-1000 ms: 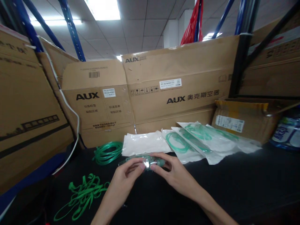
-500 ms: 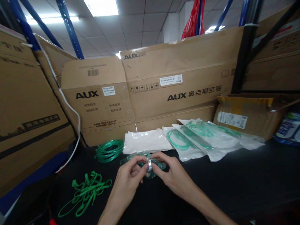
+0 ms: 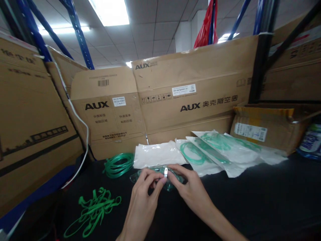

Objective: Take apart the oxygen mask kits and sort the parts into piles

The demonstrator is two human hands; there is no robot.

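Observation:
A clear green plastic face mask [image 3: 170, 186] is at the centre, partly hidden by my fingers. A small silver metal nose strip [image 3: 166, 172] stands up from it. My left hand [image 3: 145, 195] is closed, thumb and fingertips pinching near the strip's lower end. Pressed around the mask from the other side is my right hand [image 3: 194, 189], its thumb and index finger beside the strip. A coil of green tubing [image 3: 119, 165] lies behind my left hand. Tangled green elastic straps [image 3: 96, 209] rest on the left of the black tabletop.
White pouches [image 3: 157, 154] lie just behind the mask. Clear-fronted packs with green tubing [image 3: 215, 142] overlap at the right. An open cardboard box [image 3: 265, 129] and a blue-labelled bottle [image 3: 311, 142] stand far right. Cardboard panels [image 3: 193, 80] wall the back; a white cable [image 3: 81, 124] hangs left.
The whole view has shifted slightly, with the scene sitting lower. My left fingers have moved to the strip's lower end, and the strip shows more upright between both hands.

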